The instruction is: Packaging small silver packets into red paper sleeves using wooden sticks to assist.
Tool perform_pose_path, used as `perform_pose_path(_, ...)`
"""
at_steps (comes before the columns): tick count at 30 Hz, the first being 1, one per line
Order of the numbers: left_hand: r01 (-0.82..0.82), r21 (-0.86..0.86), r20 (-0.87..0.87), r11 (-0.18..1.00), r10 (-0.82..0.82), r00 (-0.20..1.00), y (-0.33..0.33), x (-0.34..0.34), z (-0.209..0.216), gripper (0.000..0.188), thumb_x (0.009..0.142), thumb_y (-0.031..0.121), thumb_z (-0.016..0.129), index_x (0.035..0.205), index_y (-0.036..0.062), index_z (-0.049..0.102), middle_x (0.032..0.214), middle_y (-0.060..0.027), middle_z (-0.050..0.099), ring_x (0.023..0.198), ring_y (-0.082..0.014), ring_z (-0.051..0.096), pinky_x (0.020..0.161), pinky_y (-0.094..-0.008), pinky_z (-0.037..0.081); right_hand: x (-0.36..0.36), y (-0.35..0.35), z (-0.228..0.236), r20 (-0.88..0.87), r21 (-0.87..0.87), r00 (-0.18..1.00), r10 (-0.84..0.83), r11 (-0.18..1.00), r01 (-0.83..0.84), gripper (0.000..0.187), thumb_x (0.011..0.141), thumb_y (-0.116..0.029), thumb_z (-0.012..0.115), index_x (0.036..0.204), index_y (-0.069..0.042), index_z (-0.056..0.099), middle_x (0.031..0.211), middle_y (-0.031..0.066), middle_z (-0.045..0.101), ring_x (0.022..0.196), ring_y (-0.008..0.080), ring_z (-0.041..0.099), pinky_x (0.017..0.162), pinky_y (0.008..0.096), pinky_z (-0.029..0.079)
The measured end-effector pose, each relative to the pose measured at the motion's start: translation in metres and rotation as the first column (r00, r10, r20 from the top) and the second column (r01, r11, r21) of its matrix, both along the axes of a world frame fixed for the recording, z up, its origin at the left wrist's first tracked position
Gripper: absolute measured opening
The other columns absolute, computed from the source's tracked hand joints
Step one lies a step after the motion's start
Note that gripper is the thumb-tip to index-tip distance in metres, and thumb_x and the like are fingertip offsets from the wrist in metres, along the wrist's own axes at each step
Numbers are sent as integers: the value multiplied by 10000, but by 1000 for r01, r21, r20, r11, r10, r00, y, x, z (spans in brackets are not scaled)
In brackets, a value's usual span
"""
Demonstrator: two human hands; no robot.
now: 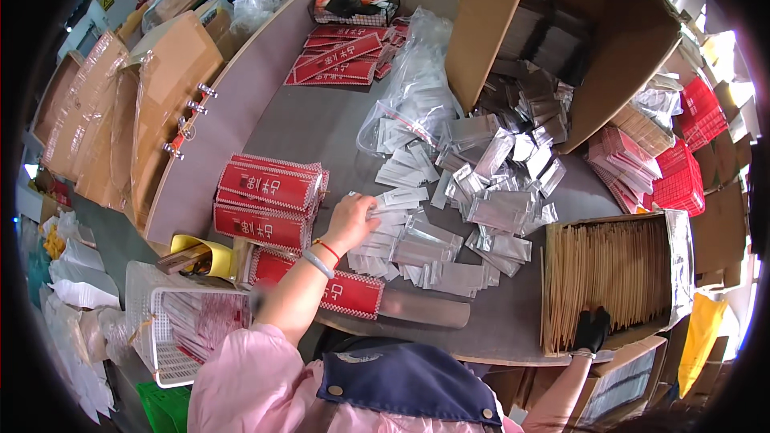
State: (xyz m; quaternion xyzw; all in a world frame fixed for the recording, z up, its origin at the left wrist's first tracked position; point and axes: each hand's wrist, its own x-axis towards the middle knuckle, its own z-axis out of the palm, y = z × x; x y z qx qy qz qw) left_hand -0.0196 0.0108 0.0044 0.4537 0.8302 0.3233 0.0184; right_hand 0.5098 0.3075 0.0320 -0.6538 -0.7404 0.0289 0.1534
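Observation:
My left hand (pixel 350 223), bare, with a red cord and a pale band at its wrist, reaches over the left edge of a heap of small flat packets. Its thumb and fingers close on a small white packet (pixel 391 199). My right hand (pixel 592 329), in a black glove, is at the near edge of a cardboard box (pixel 678 273) packed with thin wooden sticks (pixel 618 269). Its fingertips dip among the sticks; how many they grip is hidden. Below my left forearm lies a red printed sleeve (pixel 349 293) with a long clear sleeve (pixel 425 309) projecting from it.
Stacks of red printed sleeves (pixel 265 204) lie left of my hand, more (pixel 341 60) at the back. Silvery packets (pixel 501 208) spill from an upended carton (pixel 493 24). A clear plastic bag (pixel 421 72) lies beside it. A white basket (pixel 144 297) stands left, red crates (pixel 678 180) right.

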Motion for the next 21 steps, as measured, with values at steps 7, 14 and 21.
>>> perform_pose_path(7,-69,-42,-81,997,65,995,33,4,4,328,755,226,786,1047,110,690,1054,-81,624,999,-315,584,828,-449,475,9,19,-5,29,-74,991,133,989,-131,252,881,-222,619,978,10,640,976,222,663,968,403,629,827,468,494)
perform_pose_path(14,-73,-229,-86,971,54,995,62,2,4,147,796,199,757,857,96,673,934,-76,640,936,-315,591,809,-447,468,5,21,-3,-123,-208,986,115,968,-139,267,863,-195,621,1032,12,630,1002,208,663,979,406,621,859,458,494)
perform_pose_path(21,292,-25,71,956,-290,954,16,55,25,231,725,144,804,856,63,632,893,-107,604,873,-319,597,783,-424,492,9,24,-4,60,-124,987,150,982,-142,358,897,-187,596,1166,47,622,1145,241,641,1110,399,593,964,447,471)
